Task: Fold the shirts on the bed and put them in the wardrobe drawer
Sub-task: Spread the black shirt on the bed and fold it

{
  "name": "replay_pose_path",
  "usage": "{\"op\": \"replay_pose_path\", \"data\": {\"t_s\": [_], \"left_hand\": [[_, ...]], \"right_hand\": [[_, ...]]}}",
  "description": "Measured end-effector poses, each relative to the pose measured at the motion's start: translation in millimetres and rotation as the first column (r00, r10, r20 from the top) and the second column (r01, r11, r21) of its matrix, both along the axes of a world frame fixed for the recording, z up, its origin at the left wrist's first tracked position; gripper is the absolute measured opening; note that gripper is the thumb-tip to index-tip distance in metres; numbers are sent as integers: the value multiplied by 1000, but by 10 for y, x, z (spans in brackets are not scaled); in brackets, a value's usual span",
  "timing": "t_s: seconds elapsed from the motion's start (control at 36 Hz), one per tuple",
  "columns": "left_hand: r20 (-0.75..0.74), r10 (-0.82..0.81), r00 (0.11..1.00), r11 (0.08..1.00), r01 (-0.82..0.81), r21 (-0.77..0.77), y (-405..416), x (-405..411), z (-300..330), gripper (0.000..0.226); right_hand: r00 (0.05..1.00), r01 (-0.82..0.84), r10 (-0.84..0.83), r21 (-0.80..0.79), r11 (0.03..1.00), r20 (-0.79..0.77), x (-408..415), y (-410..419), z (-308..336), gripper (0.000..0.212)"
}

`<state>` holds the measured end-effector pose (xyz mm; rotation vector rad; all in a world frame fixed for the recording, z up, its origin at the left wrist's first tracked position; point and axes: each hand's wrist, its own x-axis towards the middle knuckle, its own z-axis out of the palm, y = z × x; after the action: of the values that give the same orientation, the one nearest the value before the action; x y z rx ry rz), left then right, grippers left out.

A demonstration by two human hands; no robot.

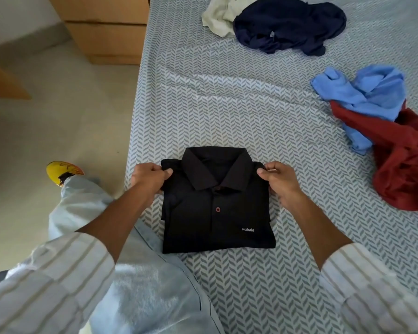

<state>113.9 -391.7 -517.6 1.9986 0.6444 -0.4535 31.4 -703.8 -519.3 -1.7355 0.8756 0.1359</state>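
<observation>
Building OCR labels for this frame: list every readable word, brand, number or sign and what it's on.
"makalu": small pale lowercase lettering on the lower front of the folded black shirt, which both hands hold at the shoulders.
Yellow shoe: dark markings, too blurred to read.
No other text is visible.

Striped white sleeves, yellow shoe

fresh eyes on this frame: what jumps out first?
The neatly folded black collared shirt at the near edge of the chevron-patterned bed sheet, pinched at its shoulders by the left hand and right hand. Behind it lie unfolded heaps: a navy shirt over a cream garment at the far side, and a light blue shirt tangled with a dark red one at right.
</observation>
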Motion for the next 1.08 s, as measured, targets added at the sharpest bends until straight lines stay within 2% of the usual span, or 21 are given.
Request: {"op": "replay_pose_path", "data": {"t_s": [0.11,0.22,0.31,0.42,0.5,0.58,0.72,0.78,0.86,0.94,1.08], "left_hand": [[34,-69,997,990,65,122,35,-32,-50,26],[-8,-236,972,951,233,201,92,-210,14,48],[-155,-375,914,894,401,200,164,-433,95,64],[-334,-496,802,853,521,-17,231,-648,159,52],[-384,-536,752,832,548,-86,281,-699,158,35],[-354,-528,772,843,526,-110,350,-743,137,23],[-245,-523,816,851,515,-101,447,-806,127,19],[-225,-556,800,830,548,-103,457,-826,153,21],[-246,-607,756,794,587,-156,458,-890,219,28],[-269,-629,730,776,609,-163,447,-946,231,39],[-293,-614,733,778,624,-70,451,-998,226,24]], "right_hand": [[999,-32,28,-165,986,-24,-45,66,-47,26],[994,-71,58,-140,988,-95,-243,209,183,51],[975,-158,139,-95,983,-174,-491,286,303,35],[946,-192,197,48,980,-257,-823,301,277,26],[929,-173,203,122,977,-309,-1040,314,184,23],[951,-71,119,171,983,-287,-1233,356,127,18],[995,75,-63,150,986,-81,-1483,489,117,23],[996,90,-86,108,990,-35,-1554,532,89,16],[999,33,-37,-102,994,-33,-1633,541,4,10],[994,-92,75,-253,963,-77,-1664,536,-27,30],[975,-134,86,-236,963,-204,-1668,486,-22,38]]}}
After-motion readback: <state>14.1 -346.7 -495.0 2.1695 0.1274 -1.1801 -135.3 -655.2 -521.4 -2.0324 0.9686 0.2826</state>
